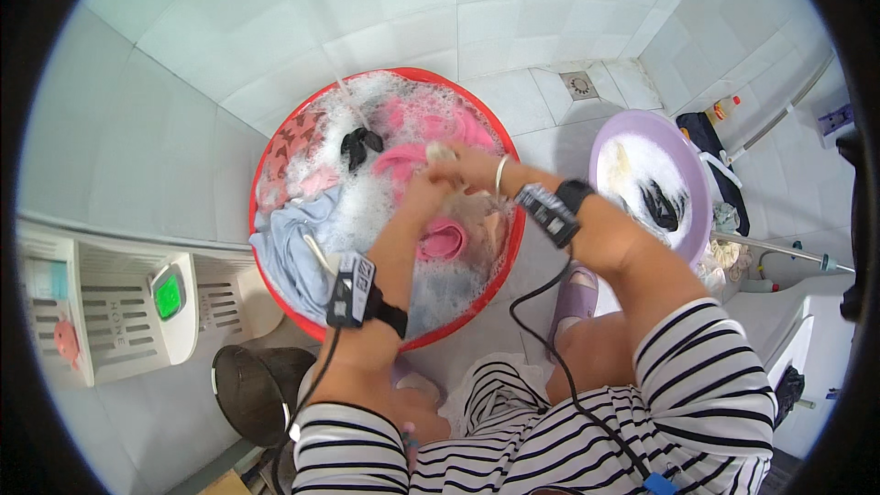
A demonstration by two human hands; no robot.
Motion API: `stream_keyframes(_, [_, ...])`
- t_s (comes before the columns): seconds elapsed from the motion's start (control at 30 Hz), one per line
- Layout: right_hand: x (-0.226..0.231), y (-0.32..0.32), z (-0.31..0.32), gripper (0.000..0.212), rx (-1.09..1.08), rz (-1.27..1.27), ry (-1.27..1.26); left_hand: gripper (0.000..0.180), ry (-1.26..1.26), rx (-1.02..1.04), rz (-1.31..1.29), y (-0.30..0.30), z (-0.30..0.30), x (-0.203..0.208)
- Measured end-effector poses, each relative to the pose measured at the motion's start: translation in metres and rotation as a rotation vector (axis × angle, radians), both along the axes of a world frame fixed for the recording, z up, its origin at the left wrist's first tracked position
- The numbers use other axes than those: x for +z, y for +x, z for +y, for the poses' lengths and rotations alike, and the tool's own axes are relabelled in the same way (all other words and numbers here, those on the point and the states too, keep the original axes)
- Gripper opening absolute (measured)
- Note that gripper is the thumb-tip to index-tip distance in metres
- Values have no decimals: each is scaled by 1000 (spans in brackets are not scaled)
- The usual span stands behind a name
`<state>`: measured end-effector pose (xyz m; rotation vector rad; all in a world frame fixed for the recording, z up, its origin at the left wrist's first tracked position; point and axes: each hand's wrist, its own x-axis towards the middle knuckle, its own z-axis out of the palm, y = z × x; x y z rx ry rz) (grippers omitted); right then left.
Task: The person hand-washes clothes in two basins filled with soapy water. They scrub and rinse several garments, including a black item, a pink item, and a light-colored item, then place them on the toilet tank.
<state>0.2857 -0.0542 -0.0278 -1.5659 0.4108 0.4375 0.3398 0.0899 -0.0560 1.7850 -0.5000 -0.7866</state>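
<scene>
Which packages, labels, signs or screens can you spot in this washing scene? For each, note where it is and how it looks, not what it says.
Green screen: small glowing rounded panel on the white slatted unit at the left.
Left wrist device: black block with pale label patches, strapped on the forearm over the red basin.
Right wrist device: black, with pale label patches, strapped by the bangle.
Small bottle: yellowish with a red cap, far right on the floor; too small to tell more.

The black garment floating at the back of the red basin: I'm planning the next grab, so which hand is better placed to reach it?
Probably the left hand: it sits nearer the black garment, while the right hand lies farther right.
</scene>
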Motion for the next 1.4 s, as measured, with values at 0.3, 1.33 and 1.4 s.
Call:
stream_keyframes(0.3, [-80, -3, -13, 33, 587, -173, -1041, 31, 432, 49, 95, 7, 32, -41])
stream_keyframes(1.33, [-32, 18, -31, 31, -154, -126, 263, 53, -71, 32, -390, -17, -6, 62])
stream_keyframes(1.4, [-41, 14, -30, 29, 21, -75, 299, 64, -42, -29, -205, -26, -4, 39])
